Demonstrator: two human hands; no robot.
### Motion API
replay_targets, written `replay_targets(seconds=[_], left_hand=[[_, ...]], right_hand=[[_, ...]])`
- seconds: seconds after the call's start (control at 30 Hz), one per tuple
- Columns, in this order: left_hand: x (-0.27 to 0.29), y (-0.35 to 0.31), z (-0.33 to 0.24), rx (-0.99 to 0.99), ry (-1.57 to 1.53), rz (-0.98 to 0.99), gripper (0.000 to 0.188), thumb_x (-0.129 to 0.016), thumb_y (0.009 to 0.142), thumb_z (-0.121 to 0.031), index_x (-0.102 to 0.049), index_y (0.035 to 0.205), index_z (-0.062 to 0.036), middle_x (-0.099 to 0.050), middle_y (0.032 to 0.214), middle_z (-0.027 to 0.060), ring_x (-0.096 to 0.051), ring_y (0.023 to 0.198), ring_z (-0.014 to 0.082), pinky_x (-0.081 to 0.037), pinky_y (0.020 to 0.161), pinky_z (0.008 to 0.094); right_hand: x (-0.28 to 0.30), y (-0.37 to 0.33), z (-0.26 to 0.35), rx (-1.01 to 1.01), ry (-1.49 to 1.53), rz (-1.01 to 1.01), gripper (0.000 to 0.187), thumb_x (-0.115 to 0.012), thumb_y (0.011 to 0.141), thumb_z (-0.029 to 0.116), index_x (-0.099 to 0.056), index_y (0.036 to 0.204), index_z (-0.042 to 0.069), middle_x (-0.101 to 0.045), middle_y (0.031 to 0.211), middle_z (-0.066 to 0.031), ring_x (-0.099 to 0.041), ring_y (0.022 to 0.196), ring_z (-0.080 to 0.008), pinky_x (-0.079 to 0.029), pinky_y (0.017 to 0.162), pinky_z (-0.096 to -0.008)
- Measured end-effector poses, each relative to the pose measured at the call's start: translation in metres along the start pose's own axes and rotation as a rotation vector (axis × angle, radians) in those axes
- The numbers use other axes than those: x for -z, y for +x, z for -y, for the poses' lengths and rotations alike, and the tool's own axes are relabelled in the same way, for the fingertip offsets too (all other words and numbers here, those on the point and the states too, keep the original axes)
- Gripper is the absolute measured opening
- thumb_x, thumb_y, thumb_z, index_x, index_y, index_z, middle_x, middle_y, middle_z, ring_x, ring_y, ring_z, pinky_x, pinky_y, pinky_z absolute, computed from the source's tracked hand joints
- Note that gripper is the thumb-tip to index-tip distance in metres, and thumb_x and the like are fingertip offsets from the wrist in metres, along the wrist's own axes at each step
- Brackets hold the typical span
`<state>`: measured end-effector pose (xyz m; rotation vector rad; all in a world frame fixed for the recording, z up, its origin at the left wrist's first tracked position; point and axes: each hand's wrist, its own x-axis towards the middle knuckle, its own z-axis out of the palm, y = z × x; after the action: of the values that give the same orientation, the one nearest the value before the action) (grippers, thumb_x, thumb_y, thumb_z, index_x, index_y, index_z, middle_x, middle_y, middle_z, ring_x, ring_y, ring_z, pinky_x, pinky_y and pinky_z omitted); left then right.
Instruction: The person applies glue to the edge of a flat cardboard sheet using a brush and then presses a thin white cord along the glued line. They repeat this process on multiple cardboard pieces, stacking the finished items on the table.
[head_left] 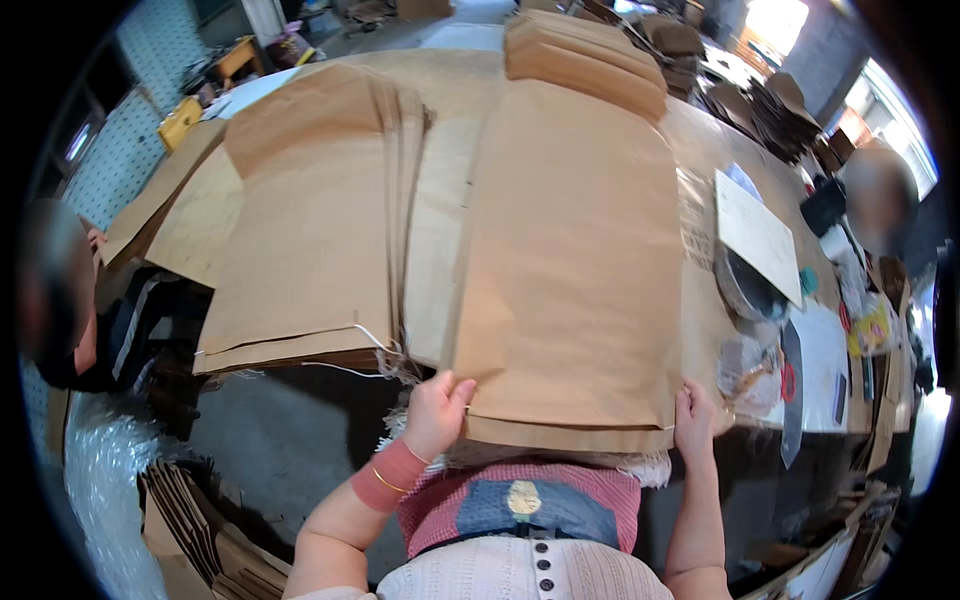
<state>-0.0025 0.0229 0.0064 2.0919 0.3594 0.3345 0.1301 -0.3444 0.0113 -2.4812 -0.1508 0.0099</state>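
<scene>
A large brown paper sack (575, 270) lies flat on the table in front of me, its near edge folded and hanging by my waist. My left hand (437, 412) pinches its near left corner between thumb and fingers. At the near right corner, my right hand (692, 415) grips the edge with curled fingers. Left of it lies a stack of similar paper sacks (310, 220), with white thread (375, 345) trailing from its near edge. Folded sacks (585, 55) rest at the far end of the sack I hold.
On the right are a white board (758, 235) over a grey basin (745, 285), a long knife blade (793, 390) and red-handled scissors (788, 382). People sit at left (60, 290) and right (880, 200). Folded sacks (200, 540) and clear plastic wrap (110, 500) stand low at left.
</scene>
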Motion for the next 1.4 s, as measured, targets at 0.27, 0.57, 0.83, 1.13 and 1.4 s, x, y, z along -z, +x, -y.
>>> replay_targets(seconds=[0.27,0.57,0.83,1.13,1.4], left_hand=[[0.134,-0.054,0.040,0.033,0.282,-0.657,0.027,-0.057,0.091,-0.018,-0.050,0.073,-0.0001,-0.047,0.057,0.0132,-0.042,0.050,0.0232,-0.038,0.049,0.0350],[0.356,0.004,0.118,0.405,0.735,-0.460,0.027,-0.056,0.087,-0.021,-0.060,0.076,0.0033,-0.064,0.074,0.0203,-0.062,0.068,0.0348,-0.046,0.062,0.0438],[0.201,0.032,0.034,-0.416,0.969,-0.861,0.019,-0.060,0.088,-0.025,-0.061,0.089,-0.0059,-0.061,0.089,0.0095,-0.058,0.083,0.0308,-0.046,0.070,0.0442],[-0.079,0.022,-0.007,-0.777,0.743,0.227,0.057,-0.066,0.076,-0.032,-0.051,0.128,-0.0152,-0.044,0.137,0.0136,-0.041,0.126,0.0333,-0.030,0.104,0.0525],[-0.086,0.061,-0.017,-0.703,0.867,0.239,0.082,-0.043,0.074,-0.071,-0.045,0.136,-0.0173,-0.038,0.142,0.0146,-0.033,0.131,0.0361,-0.026,0.105,0.0558]], right_hand=[[-0.099,0.015,0.144,0.361,0.409,0.071,0.028,-0.052,0.090,0.006,-0.057,0.117,-0.002,-0.063,0.080,-0.0169,-0.060,0.071,-0.0162,-0.049,0.066,-0.0296],[-0.232,0.038,0.315,0.391,0.718,0.438,0.032,-0.048,0.091,0.006,-0.053,0.122,-0.002,-0.061,0.073,-0.0141,-0.059,0.063,-0.0167,-0.048,0.058,-0.0316],[-0.094,0.000,0.187,0.707,0.497,1.150,0.040,-0.062,0.088,0.019,-0.055,0.123,0.000,-0.067,0.085,-0.0136,-0.065,0.075,-0.0198,-0.052,0.066,-0.0299],[0.095,0.044,-0.017,0.151,-0.846,-0.092,0.041,-0.057,0.073,0.000,-0.061,0.113,0.009,-0.058,0.090,-0.0119,-0.061,0.084,-0.0310,-0.050,0.069,-0.0403],[0.113,0.043,-0.044,0.353,-0.712,-0.321,0.034,-0.066,0.075,0.008,-0.060,0.108,0.011,-0.061,0.094,-0.0099,-0.061,0.086,-0.0310,-0.049,0.070,-0.0382]])
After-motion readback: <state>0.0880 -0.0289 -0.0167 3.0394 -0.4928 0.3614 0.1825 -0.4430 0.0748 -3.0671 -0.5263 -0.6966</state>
